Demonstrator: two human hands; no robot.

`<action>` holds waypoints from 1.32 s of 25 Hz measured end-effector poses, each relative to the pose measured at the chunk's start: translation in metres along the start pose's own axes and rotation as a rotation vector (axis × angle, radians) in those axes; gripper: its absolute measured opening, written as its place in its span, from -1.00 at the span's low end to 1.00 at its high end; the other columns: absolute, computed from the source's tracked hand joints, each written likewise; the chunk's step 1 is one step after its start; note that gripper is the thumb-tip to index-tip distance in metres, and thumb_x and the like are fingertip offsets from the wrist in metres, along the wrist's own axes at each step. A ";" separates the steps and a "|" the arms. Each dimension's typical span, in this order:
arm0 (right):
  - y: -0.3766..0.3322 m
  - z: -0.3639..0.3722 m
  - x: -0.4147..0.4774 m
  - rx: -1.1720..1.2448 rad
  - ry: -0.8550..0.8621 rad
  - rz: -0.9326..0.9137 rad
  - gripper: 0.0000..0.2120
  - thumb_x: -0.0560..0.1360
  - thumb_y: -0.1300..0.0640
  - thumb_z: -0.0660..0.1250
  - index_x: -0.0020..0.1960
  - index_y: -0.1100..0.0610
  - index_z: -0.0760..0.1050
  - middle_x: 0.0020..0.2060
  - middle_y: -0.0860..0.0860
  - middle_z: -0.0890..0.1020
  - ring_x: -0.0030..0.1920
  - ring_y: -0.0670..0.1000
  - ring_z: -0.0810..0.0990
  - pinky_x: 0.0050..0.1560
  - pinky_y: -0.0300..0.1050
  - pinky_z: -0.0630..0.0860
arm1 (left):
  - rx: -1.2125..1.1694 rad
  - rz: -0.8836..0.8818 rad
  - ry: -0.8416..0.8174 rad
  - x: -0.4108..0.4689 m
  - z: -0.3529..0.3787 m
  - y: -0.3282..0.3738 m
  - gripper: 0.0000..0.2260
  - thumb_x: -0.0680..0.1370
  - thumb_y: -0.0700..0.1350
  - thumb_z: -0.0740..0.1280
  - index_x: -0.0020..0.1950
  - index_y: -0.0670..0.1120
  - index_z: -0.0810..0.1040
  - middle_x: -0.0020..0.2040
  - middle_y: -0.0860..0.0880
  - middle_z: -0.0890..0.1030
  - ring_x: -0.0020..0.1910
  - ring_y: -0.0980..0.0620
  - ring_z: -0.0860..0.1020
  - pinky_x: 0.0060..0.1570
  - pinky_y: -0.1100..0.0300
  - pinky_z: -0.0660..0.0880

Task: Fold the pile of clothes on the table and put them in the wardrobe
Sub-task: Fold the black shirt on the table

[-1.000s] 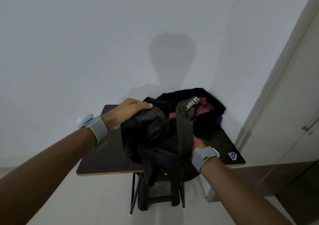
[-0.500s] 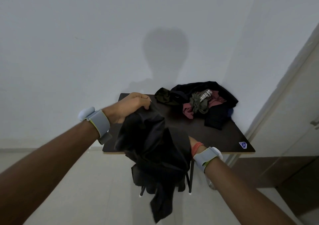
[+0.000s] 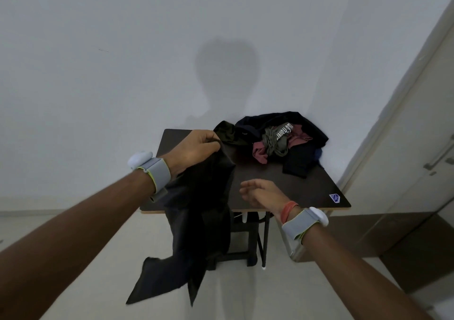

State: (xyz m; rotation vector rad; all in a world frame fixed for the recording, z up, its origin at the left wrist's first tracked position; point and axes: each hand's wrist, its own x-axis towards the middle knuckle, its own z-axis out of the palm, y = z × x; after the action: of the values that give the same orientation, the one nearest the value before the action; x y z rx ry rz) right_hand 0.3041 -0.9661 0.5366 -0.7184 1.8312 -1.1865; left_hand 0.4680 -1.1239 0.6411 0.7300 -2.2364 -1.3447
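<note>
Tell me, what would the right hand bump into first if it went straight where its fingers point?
Probably the black garment hanging from the left hand. The right hand points its open fingers leftward at it, though depth is hard to judge.

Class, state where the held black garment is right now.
In the head view, the black garment hangs left of centre from the left hand, draping past the table's near edge toward the floor, just left of the right hand.

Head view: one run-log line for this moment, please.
left hand grips black garment, hanging loose | right hand open, empty | pile on table, unfolded
</note>
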 end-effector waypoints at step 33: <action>-0.090 -0.054 -0.027 0.471 -0.478 -0.243 -0.47 0.49 -0.09 0.16 -0.09 0.34 0.67 -0.08 0.26 0.67 0.02 0.20 0.56 0.23 0.02 0.45 | 0.051 -0.423 -0.334 0.012 0.075 -0.073 -0.51 0.56 -0.35 0.29 0.48 -0.14 0.34 0.26 -0.14 0.54 0.16 -0.15 0.62 0.13 -0.03 0.61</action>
State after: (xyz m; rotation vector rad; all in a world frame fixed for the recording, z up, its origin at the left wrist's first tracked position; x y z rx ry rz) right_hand 0.2736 -0.9559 0.6396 -0.8695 1.0427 -1.3914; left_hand 0.4299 -1.1097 0.5441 1.1162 -2.4715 -1.7191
